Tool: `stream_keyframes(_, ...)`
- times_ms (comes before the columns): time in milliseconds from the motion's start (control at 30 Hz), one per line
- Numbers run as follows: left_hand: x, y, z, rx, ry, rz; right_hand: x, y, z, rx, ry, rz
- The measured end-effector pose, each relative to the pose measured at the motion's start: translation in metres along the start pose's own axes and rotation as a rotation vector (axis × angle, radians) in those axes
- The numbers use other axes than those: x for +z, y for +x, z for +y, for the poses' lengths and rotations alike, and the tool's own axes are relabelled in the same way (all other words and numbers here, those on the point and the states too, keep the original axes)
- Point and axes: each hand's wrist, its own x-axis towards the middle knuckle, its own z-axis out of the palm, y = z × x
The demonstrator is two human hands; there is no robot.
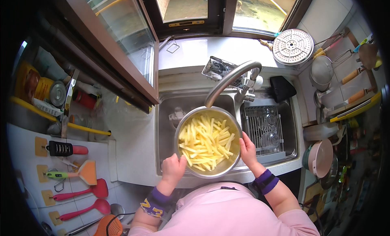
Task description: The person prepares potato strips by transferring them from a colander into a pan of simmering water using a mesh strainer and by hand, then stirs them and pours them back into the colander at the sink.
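A round stainless steel bowl holds many pale yellow potato strips lying in water. It is held over the front of the left sink basin, its back rim just under the outlet of the curved metal faucet. My left hand is closed on the bowl's left rim, its fingers partly hidden. On the right rim, my right hand grips with the thumb over the edge. No water stream can be made out at the faucet.
Glassware stands on a rack in the right basin. A wire basket sits behind the faucet, and a perforated steamer plate leans at the back right. An open window sash reaches over the left counter. Utensils hang on both walls.
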Motion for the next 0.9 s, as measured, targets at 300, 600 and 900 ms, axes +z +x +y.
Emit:
stream_keyframes(300,0.010,0.019,-0.039,-0.212,-0.230,-0.026,0.007,0.002,-0.019,-0.010,-0.077,-0.057)
stream_keyframes(600,0.003,0.031,-0.034,-0.196,-0.190,0.036,0.015,0.002,-0.060,0.122,-0.074,-0.133)
stream_keyframes(900,0.003,0.029,-0.034,-0.187,-0.238,0.022,0.010,-0.002,-0.053,0.201,-0.170,-0.124)
